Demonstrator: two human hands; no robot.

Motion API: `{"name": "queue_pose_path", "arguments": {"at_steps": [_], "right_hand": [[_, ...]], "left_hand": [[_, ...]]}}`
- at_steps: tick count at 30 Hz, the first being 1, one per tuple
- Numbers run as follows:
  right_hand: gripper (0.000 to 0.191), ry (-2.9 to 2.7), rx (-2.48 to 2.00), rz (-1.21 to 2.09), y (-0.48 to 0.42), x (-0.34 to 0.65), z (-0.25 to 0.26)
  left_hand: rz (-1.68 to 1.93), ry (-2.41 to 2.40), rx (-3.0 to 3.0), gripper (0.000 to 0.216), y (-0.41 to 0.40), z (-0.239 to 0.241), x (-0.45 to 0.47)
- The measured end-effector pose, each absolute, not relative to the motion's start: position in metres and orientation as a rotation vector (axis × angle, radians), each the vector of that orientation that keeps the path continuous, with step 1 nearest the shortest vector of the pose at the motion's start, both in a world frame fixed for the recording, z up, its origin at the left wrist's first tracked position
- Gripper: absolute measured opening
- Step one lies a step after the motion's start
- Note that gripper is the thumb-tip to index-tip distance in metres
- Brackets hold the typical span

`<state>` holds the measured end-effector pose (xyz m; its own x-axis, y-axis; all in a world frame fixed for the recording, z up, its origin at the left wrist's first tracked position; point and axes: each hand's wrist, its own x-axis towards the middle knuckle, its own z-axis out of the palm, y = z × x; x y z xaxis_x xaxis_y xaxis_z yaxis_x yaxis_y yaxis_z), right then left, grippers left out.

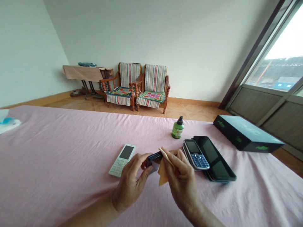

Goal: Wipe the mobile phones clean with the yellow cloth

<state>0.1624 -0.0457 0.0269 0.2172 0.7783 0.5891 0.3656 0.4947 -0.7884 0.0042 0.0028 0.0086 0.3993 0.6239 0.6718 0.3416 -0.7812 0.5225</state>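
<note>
My left hand (131, 179) is closed around a small dark phone (153, 157), held edge-on above the pink tablecloth (59, 151). My right hand (181, 176) pinches a thin wooden stick (165, 156) whose tip touches the phone's end, and a tan cloth (162, 173) hangs under its fingers. A white keypad phone (122, 159) lies just left of my hands. To the right a blue-keyed phone (196, 154) rests on a stack of dark phones (216, 159).
A green spray bottle (177, 127) stands behind the phones. A black box (246, 133) lies at the table's right edge by the window. White-blue cloth (7, 123) sits far left. Two striped wooden chairs (139, 86) and a side table (85, 73) stand by the far wall.
</note>
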Motion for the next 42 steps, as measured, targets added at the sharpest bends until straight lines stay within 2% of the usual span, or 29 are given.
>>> {"name": "queue_pose_path", "arguments": {"at_steps": [5,8,16,24,28,34,36,42], "right_hand": [[0.025,-1.378,-1.194,0.503,-0.046,0.157,0.017],[0.028,-1.403,-1.272,0.535,-0.046,0.157,0.010],[0.028,-1.562,-1.461,0.425,-0.043,0.158,-0.001],[0.023,-1.421,-1.323,0.399,-0.041,0.164,0.022],[0.030,-1.385,-1.145,0.389,-0.044,0.160,0.030],[0.022,-1.452,-1.291,0.468,-0.045,0.159,0.017],[0.025,-1.525,-1.379,0.484,-0.045,0.163,0.014],[0.025,-1.422,-1.343,0.259,-0.041,0.172,0.025]], "left_hand": [[1.362,0.863,2.354,0.025,0.002,0.008,0.004],[1.395,0.889,2.355,0.023,0.003,0.007,0.005],[1.425,0.967,2.313,0.019,0.007,0.003,0.005],[1.381,0.917,2.270,0.019,0.008,0.002,0.005],[1.335,0.863,2.275,0.019,0.005,0.005,0.005],[1.362,0.878,2.283,0.021,0.006,0.003,0.005],[1.383,0.893,2.281,0.021,0.006,0.002,0.005],[1.362,0.857,2.283,0.020,0.005,0.003,0.005]]}}
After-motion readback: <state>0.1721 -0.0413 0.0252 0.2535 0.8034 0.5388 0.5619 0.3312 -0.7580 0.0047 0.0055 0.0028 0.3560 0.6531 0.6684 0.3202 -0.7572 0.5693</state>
